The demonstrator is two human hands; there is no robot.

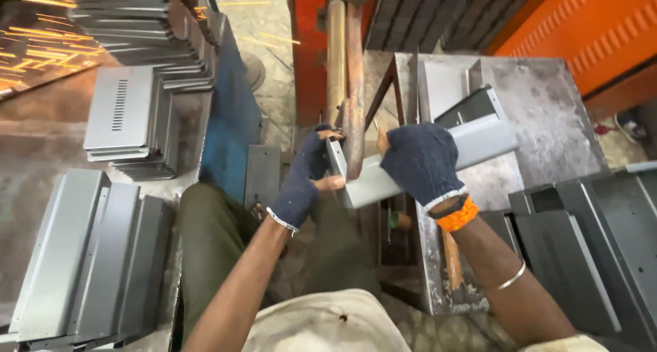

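Closest to the person, below the grey metal channel (417,171), their lap shows in olive trousers (205,242) and a pale shirt (328,324). Both forearms reach up from there to the channel, which lies slanted, its low end near the rusty upright post (354,85) and its high end rising to the right. The left hand (304,177), in a dark fingerless glove, is closed on the channel's low end, right beside the post, thumb pressed to the front face. The right hand (421,162), gloved the same way, is clamped over the top of the channel a little further along; an orange wristband (457,216) and a thin metal bangle (512,277) sit on that arm. Under the channel stands a scuffed steel bench (540,99), and more grey folded parts (588,256) lie to the channel's right. Left of the channel, a row of bent sheet panels (89,256) rests on the floor, with a stack of vented panels (126,112) beyond them. Farthest off, up and left of the channel, orange sparks (41,47) streak across the floor.
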